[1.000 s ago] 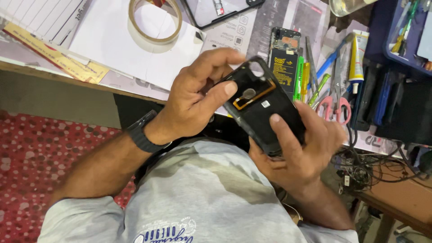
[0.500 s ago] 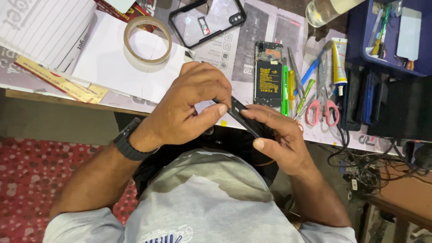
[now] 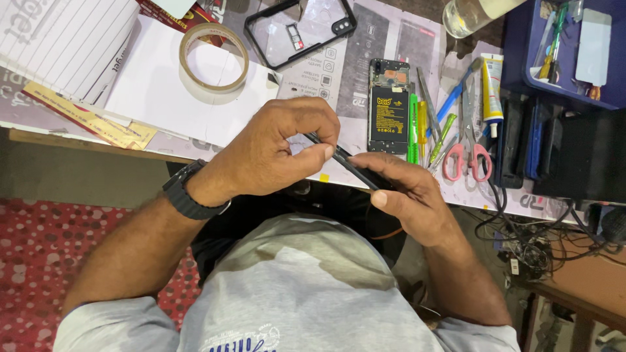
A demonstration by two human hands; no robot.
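While the head camera looks straight down past a grey shirt, both hands meet just in front of the table edge [image 3: 78, 140] over the person's lap. Seen edge-on, a thin black phone panel [image 3: 345, 163] runs slantwise between them, so that only its dark rim shows and its face cannot be told. Its upper end is pinched by the left hand [image 3: 274, 156], which wears a black wristwatch [image 3: 189, 192]; the thumb and curled forefinger are pressed together on the panel's edge, with the other fingers folded in behind. Its lower end lies in the right hand [image 3: 411, 195], whose fingers are closed around it from below and whose thumb lies flat along the rim. Beyond the hands, on the paper-covered table, an opened phone [image 3: 389, 107] lies face down with its black and yellow battery bare. Just beside it on the right are a green tool [image 3: 413, 130], a yellow tool [image 3: 422, 120] and pink-handled scissors [image 3: 468, 153]. Farther up lies a clear phone case with a black rim [image 3: 300, 29], and to its left a roll of tan tape [image 3: 214, 57] rests on white paper. Top right, a blue tray [image 3: 521, 58] holds small tools, with a white glue tube [image 3: 493, 85] leaning near it. Tangled black cables [image 3: 528, 244] hang off the right side of the table.
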